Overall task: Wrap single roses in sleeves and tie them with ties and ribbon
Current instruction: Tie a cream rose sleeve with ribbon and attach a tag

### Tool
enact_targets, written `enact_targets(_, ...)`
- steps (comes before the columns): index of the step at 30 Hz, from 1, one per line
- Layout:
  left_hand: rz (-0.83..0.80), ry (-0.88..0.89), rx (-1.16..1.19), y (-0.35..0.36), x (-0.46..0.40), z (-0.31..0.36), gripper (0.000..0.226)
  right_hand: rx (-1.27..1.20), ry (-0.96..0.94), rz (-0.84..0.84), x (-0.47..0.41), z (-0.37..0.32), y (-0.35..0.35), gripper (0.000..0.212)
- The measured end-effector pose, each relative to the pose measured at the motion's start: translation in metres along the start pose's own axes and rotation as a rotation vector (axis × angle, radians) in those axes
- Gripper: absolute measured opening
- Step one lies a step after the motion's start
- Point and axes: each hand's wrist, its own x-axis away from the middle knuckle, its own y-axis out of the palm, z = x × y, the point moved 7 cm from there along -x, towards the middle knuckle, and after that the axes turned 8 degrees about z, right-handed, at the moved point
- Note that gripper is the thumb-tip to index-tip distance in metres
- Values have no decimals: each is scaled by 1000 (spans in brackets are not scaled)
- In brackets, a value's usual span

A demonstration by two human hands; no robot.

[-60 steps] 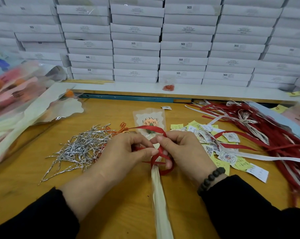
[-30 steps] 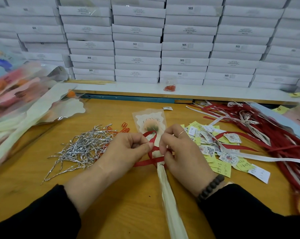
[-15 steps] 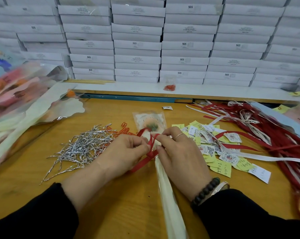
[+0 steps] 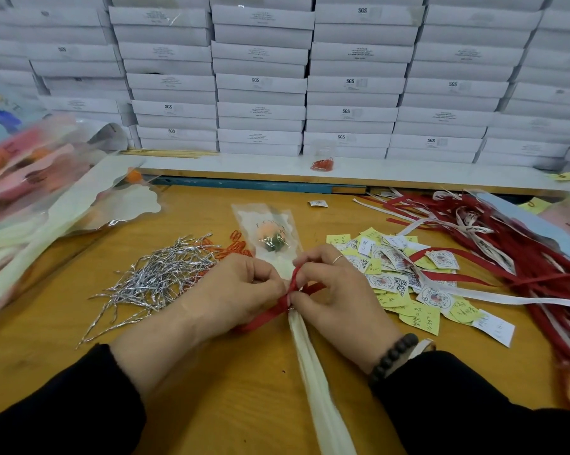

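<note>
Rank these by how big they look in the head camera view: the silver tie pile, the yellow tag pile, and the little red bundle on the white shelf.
1 and 2. Silver tie pile and yellow tag pile: similar spread, too close to rank.
3. Red bundle: smallest, though it sits farther away.

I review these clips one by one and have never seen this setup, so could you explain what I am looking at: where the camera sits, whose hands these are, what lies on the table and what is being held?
There is no machine here. A person wears one wide-angle camera on the head, looking forward and down, so you see their own two bare hands.

The left hand and the right hand both pinch a red ribbon, working it round the neck of a sleeved rose that lies on the wooden table. The sleeve's pale tail runs back toward the person.

Left of the hands lies a heap of silver twist ties. To the right are small paper tags, then a pile of loose red ribbons. Finished wrapped roses lie at far left, blurred. White boxes are stacked behind.
</note>
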Motion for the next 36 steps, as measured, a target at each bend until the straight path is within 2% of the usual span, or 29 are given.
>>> enact_targets(5,88,17,-48,-14,-2,-4,27,-473,350,7,-3,23,-5,31)
enact_targets(11,115,19,-80,-20,-3,-7,32,-721,539,3,0,37,-10,37)
enact_targets(19,156,64,-191,-40,-3,-2,29,-306,443,-62,-4,41,-30,32)
enact_targets(22,164,69,-290,-52,-3,-1,43,-193,422,-133,-5,42,-32,31)
enact_targets(25,243,74,-406,-67,-4,-1,54,-36,383,-196,-6,44,-32,28)
enact_targets(31,430,150,-612,-100,-3,5,50,93,327,-283,-5,43,-30,32)
enact_targets(36,455,59,-765,-110,-7,-10,49,225,309,-364,-4,43,-29,31)
